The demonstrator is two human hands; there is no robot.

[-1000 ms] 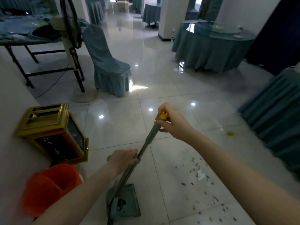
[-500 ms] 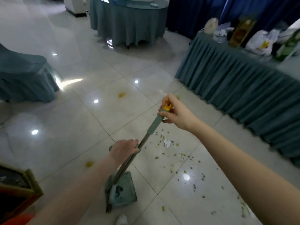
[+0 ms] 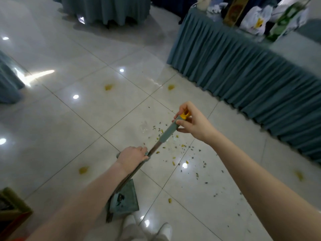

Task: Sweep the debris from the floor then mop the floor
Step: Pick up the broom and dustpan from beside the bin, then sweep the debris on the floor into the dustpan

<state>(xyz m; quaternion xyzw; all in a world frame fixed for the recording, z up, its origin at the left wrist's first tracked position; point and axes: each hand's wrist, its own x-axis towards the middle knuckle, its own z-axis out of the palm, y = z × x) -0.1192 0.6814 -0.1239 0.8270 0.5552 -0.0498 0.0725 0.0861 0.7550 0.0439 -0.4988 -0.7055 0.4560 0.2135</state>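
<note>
View swings right: debris (image 3: pixel 182 153) now mid-floor (image 3: pixel 69 119), beside skirted table (image 3: pixel 243 70). Grips unchanged: right hand (image 3: pixel 192 122) pinching yellow-capped top of broom handle (image 3: pixel 169 132), left hand (image 3: pixel 132 156) wrapped round shaft lower down. Dustpan (image 3: pixel 124 200) low by feet. Sweeping looks ready to begin; mopping later.

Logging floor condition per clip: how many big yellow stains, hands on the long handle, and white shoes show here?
Big yellow stains: 4
Hands on the long handle: 2, left hand and right hand
White shoes: 2
Total: 8
</note>
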